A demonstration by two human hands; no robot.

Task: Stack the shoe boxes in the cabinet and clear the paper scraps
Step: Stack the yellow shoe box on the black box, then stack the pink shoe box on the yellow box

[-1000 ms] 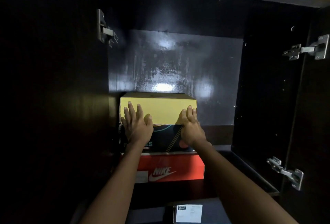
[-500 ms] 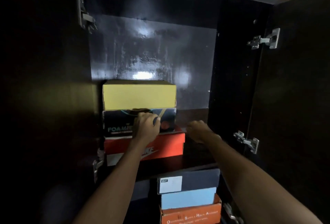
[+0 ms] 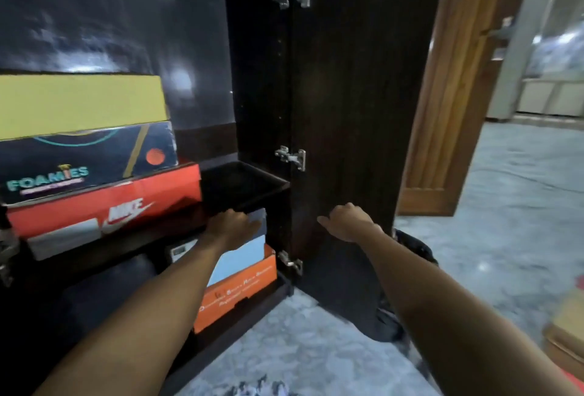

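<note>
Three shoe boxes stand stacked on the upper shelf of the dark cabinet: a yellow box (image 3: 82,105) on top, a dark Foamies box (image 3: 85,158) under it, a red Nike box (image 3: 104,203) at the bottom. Below the shelf sit a dark box with a white label (image 3: 181,250), a light blue box (image 3: 243,256) and an orange box (image 3: 237,288). My left hand (image 3: 232,225) hovers at the shelf's front edge and holds nothing. My right hand (image 3: 347,222) hangs loosely curled and empty in front of the open cabinet door (image 3: 347,95). Pale scraps (image 3: 259,389) lie on the floor at the bottom edge.
A wooden room door (image 3: 448,95) stands open behind the cabinet door. Something black (image 3: 414,250) lies on the grey floor behind the cabinet door. A cardboard box (image 3: 565,335) shows at the right edge. The upper shelf (image 3: 243,181) has bare room right of the stack.
Both hands have come off the yellow box and dropped below the stack. My view has swung right and down, showing the open door and floor.
</note>
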